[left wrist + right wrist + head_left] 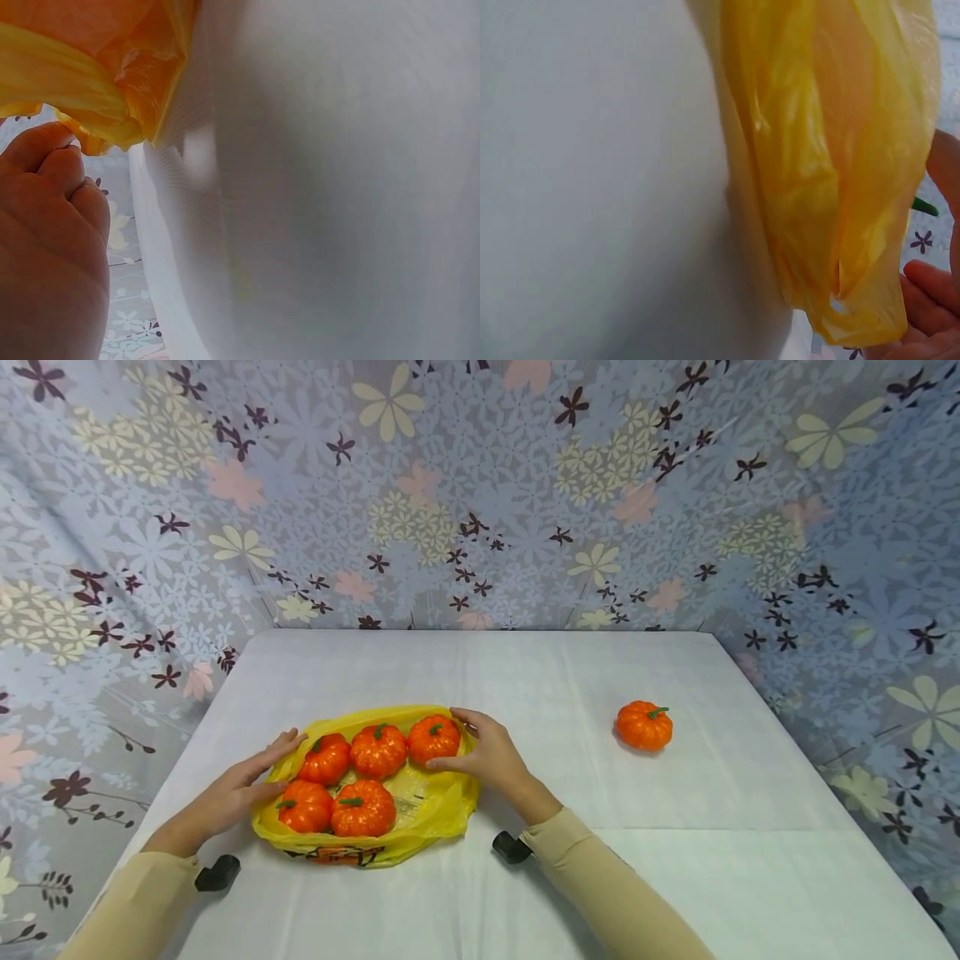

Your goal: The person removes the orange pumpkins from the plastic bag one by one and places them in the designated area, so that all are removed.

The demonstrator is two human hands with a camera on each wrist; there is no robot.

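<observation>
A yellow plastic bag (pixel 438 810) lies spread wide at its mouth, on the left half of the table. Several small orange pumpkins (pixel 363 808) with green stems sit inside it. At the bag's left rim, my left hand (pixel 225 802) grips the edge between thumb and fingers; the left wrist view shows its curled fingers (pixel 64 161) against the yellow plastic. My right hand (pixel 498 760) holds the opposite rim, its thumb inside beside a pumpkin (pixel 433 738) and its fingers at the far right corner. Plastic folds hide part of that hand in the right wrist view.
One more orange pumpkin (pixel 643 726) stands alone on the right side of the white-covered table (pixel 675 877). Flower-patterned cloth (pixel 495 510) hangs behind the table and along both sides. Dark wrist-camera pieces (pixel 512 847) sit below each wrist.
</observation>
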